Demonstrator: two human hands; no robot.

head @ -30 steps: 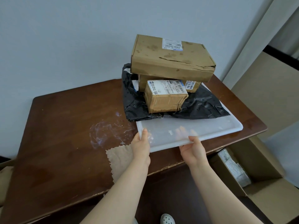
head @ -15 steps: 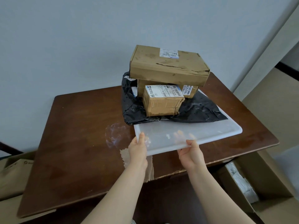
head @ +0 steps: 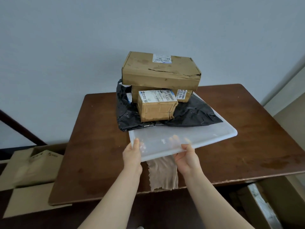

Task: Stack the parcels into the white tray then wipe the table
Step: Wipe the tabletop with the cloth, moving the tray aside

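A white translucent tray (head: 206,138) is held above the brown table (head: 92,146). My left hand (head: 132,152) grips its near left corner, thumb on top. My right hand (head: 186,156) grips the near edge, fingers showing through the plastic from below. On the tray lies a black plastic parcel (head: 194,114). A small taped cardboard box (head: 156,104) stands on it, another cardboard box (head: 183,95) sits behind, and a large torn cardboard box (head: 161,70) rests on top. A brown cloth (head: 163,174) lies on the table's near edge under the tray.
A pale wall stands right behind the table. Cardboard boxes (head: 31,164) sit on the floor at the left. An open carton with a wrapped item (head: 262,205) sits on the floor at the lower right.
The tray with its stack has risen off the table in both hands, and the view has pulled back. The white smear seen earlier on the table is now hidden from view.
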